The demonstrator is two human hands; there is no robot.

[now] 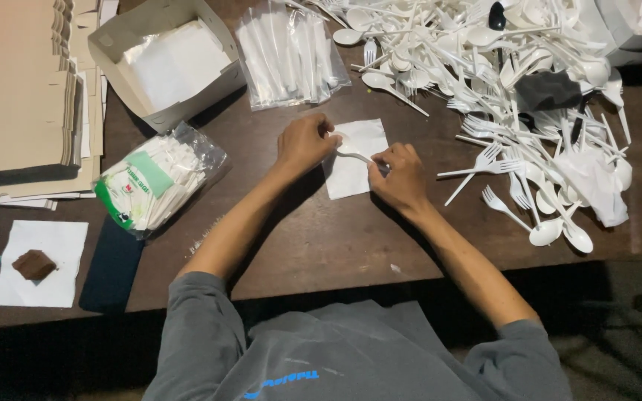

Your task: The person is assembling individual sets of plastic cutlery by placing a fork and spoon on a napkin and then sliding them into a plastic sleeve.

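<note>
White plastic spoon (pixel 352 151) pinched between my left hand (pixel 304 143) and right hand (pixel 400 176), fingers of both curled shut on it; white napkin (pixel 354 157) beneath; loose cutlery pile (pixel 529 96) well right

the right hand (pixel 399 177) hides the spoon (pixel 352 151) handle's end; cutlery pile (pixel 514 82) runs off top.

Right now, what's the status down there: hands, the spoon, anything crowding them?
Left hand and right hand both gripping one white plastic spoon. Spoon lies over a white napkin. Loose cutlery pile close on the right, not touching.
</note>
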